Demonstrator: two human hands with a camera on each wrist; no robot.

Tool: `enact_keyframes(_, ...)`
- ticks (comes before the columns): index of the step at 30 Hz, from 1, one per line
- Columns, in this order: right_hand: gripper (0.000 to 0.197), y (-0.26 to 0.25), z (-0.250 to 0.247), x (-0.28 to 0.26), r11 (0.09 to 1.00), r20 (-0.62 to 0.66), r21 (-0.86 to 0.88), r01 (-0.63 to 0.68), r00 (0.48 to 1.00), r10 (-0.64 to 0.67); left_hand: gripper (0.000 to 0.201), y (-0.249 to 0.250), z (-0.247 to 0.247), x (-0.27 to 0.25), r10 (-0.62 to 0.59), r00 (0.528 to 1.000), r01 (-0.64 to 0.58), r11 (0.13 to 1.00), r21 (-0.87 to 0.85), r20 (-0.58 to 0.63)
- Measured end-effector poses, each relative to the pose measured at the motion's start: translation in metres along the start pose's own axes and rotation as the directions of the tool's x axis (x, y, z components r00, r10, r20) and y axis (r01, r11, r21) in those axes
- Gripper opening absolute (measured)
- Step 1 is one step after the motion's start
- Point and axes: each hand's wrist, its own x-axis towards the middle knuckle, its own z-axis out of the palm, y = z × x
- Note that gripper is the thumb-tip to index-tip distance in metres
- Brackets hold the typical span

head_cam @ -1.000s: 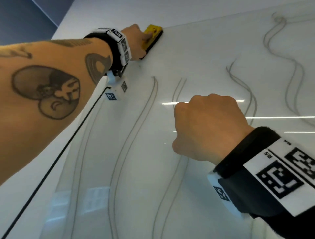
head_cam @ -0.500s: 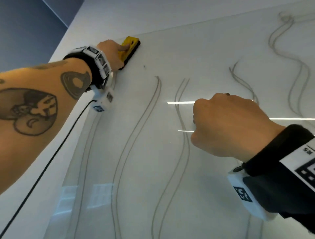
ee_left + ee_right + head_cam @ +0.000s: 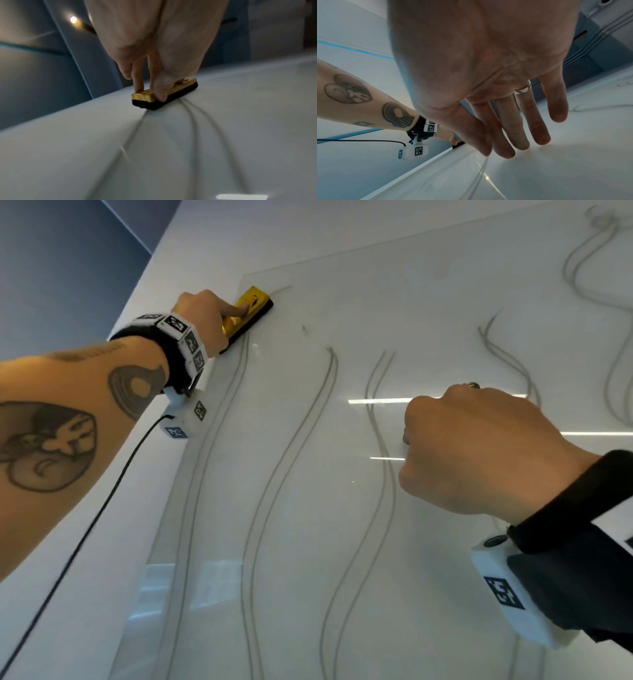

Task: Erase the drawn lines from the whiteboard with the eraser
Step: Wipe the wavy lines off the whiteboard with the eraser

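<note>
While the left hand [image 3: 202, 318] grips a yellow-backed eraser [image 3: 247, 314] near the top left corner of the whiteboard [image 3: 428, 302], thumb along one long side and a forefinger pressing on its back, the dark felt face lies flat on the surface. Its long axis runs slantwise, one end aimed toward the board's top edge and the other down toward the left edge, and the block sits right at the upper tip of the leftmost pair of drawn lines [image 3: 219, 419], which trail away below it toward the bottom edge. Erasing them likely means dragging the block down along that pair. Several more wavy line pairs lie further right, all untouched, so the job looks barely begun. Well apart, nearer the board's middle, the right hand [image 3: 479, 450] grasps nothing, fingers extended with their tips resting on the surface, seemingly bracing.
</note>
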Motion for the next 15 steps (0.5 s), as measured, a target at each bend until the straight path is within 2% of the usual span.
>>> enact_keyframes(6,0.010,-0.014,0.003,0.001,0.995,-0.001,-0.093,0.020,1.000,-0.020,0.061,0.019,-0.006,-0.002,0.152,0.988,-0.152,0.988,-0.016,0.020)
enact_keyframes(9,0.013,-0.020,0.003,0.003,0.995,-0.009,-0.100,0.028,1.000,-0.029,0.059,0.030,-0.007,0.015,0.135,0.990,-0.131,0.986,0.100,-0.038)
enact_keyframes(12,0.014,-0.018,0.007,0.003,0.994,-0.020,-0.102,0.037,0.999,-0.039,0.060,0.045,-0.006,0.028,0.144,0.989,-0.134,0.975,0.176,-0.045)
enact_keyframes(15,0.014,-0.016,0.008,0.002,0.993,-0.014,-0.108,0.044,0.999,-0.046,0.065,0.049,-0.003,0.031,0.153,0.987,-0.146,0.978,0.147,-0.038)
